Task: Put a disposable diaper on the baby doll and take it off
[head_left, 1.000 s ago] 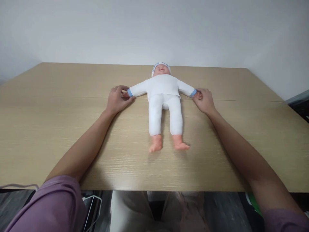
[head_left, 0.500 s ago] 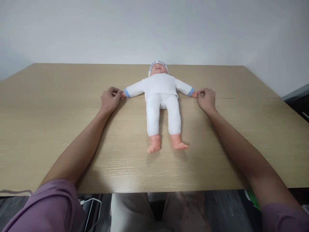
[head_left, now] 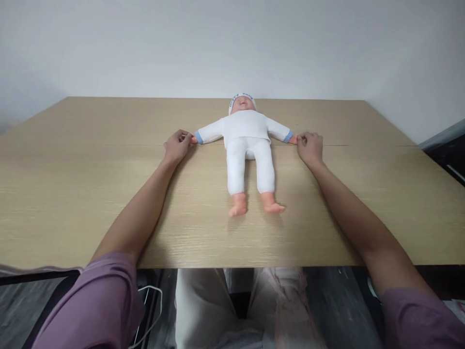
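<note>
You hold a doll (head_left: pixel 249 145) flat on its back toward the far side of the tabletop (head_left: pixel 72 184), your left hand (head_left: pixel 177 147) and right hand (head_left: pixel 310 148) each in a narrow grip pinched shut on 1 of its small hands, its 2 arms spread straight out and its bare feet pointing toward you. The step in hand looks like stretching the arms, and any move from here calls for an even pull from both sides, since the soft body would likely twist. The tabletop is pale wood grain; a plain white wall (head_left: pixel 232 43) stands behind.
</note>
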Demonstrator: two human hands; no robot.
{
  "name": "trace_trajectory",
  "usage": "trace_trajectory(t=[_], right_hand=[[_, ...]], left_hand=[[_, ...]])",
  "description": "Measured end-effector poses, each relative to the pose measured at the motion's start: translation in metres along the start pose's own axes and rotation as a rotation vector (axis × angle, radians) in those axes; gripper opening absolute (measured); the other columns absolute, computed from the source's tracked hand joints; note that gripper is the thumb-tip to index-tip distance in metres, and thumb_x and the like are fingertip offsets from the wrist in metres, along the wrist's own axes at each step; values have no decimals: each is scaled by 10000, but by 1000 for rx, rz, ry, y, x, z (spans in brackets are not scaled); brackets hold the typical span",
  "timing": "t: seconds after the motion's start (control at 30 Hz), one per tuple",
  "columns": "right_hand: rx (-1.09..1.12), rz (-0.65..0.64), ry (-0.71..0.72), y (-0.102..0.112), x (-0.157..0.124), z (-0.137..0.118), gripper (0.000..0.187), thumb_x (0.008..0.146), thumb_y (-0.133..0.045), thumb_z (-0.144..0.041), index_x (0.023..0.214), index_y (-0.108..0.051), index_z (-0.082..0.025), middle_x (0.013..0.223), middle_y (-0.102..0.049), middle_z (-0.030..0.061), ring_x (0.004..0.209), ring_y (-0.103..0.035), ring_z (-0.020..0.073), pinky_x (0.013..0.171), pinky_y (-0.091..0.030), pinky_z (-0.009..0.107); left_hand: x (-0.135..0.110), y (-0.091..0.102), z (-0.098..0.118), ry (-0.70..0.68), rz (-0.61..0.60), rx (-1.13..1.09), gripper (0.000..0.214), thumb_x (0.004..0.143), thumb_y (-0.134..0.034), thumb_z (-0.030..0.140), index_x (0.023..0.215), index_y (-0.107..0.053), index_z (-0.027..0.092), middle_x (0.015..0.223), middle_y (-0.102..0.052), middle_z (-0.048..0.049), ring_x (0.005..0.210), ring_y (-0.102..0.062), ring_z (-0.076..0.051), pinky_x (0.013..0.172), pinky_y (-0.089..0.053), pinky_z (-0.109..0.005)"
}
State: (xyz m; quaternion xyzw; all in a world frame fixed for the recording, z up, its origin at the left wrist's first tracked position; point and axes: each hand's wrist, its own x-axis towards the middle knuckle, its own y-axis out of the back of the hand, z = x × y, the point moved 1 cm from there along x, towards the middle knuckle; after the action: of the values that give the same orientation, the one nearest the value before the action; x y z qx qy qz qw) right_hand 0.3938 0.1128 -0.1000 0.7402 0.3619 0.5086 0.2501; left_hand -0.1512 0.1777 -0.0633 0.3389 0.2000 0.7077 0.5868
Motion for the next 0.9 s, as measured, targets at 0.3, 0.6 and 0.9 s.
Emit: trace_trajectory(t=[0.3, 0.6, 0.9], right_hand=[[43, -22, 79, 17, -13, -18, 413, 1036, -482, -326, 1315, -746, -175, 1272, -760, 221, 1235, -623, 389, 1140, -483, 578], [2, -16, -58, 16, -11, -6, 341, 958, -524, -279, 1149, -789, -183, 1203, -767, 208, 1187, -614, 378, 1116, -473, 558], [8, -20, -33, 12, -8, 2, 330, 1004, -563, -414, 1120, -789, -203, 1179, -759, 194, 1159, -611, 372, 1111, -465, 581]], left_hand=[[-11, 5, 3, -27, 51, 4, 377, 1041, -570, 494, 1048, -770, 175, 1095, -823, -114, 990, -690, -247, 922, -477, -346], [-8, 4, -6, 3, 56, 4, 354, 1028, -575, 497, 1048, -770, 202, 1108, -824, -98, 1028, -707, -263, 937, -496, -354], [-4, 2, -9, 12, 80, 11, 332, 1018, -589, 484, 938, -738, 199, 986, -782, -79, 943, -662, -246, 902, -469, -357]])
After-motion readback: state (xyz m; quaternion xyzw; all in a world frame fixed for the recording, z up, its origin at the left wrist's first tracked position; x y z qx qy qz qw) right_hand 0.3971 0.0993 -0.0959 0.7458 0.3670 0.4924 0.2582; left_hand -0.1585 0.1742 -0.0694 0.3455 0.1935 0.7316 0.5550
